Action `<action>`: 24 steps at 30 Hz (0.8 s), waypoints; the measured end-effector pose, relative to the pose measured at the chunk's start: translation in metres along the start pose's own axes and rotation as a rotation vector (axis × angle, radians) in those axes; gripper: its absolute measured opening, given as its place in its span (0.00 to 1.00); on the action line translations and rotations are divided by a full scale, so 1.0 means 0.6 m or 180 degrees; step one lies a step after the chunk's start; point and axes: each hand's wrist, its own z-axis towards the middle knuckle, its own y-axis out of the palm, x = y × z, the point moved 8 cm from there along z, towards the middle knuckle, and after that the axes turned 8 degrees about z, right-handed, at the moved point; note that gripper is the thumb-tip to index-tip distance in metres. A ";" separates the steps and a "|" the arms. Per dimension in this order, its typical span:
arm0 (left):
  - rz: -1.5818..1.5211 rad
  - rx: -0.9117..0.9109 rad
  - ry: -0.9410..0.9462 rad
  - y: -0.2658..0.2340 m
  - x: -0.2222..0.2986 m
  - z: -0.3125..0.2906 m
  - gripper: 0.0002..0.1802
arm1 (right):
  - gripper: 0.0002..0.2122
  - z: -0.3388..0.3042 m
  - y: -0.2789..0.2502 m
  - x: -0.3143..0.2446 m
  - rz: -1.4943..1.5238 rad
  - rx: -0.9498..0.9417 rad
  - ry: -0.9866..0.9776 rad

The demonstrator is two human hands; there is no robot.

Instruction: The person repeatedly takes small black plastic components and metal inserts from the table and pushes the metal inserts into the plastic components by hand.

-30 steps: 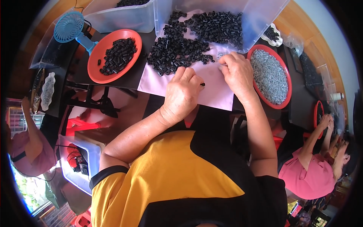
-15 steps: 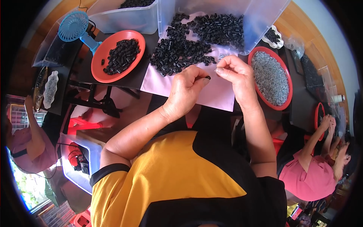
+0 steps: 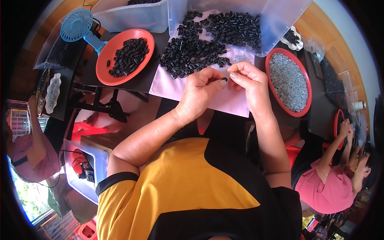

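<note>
Left hand [image 3: 200,89] pinched a black piece [image 3: 225,79]; right hand [image 3: 252,82] (hold unclear) hung near; slack pinching risked dropping it.

At upper centre, a cloth [image 3: 228,102] lies on the table [image 3: 153,69]; on it, a heap of small pieces [image 3: 188,58] reaches up to a bin [image 3: 276,24] at the top edge. Upper left, a plate [image 3: 103,68] holds more pieces [image 3: 129,57], a fan [image 3: 77,25] on its left. Right of the cloth, pins [image 3: 288,82] fill a basin [image 3: 308,86].
</note>
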 end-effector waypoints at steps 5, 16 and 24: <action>0.0203 0.0173 0.0155 -0.012 0.013 -0.015 0.06 | 0.03 -0.003 -0.019 -0.021 -0.1168 0.0392 -0.1057; 0.0638 0.0377 0.0717 -0.030 0.005 -0.027 0.05 | 0.06 -0.032 0.055 -0.029 -0.4044 0.0054 -0.2190; 0.0980 0.0402 0.0828 -0.023 0.015 -0.027 0.06 | 0.07 -0.035 0.052 -0.025 -0.3830 -0.0090 -0.2228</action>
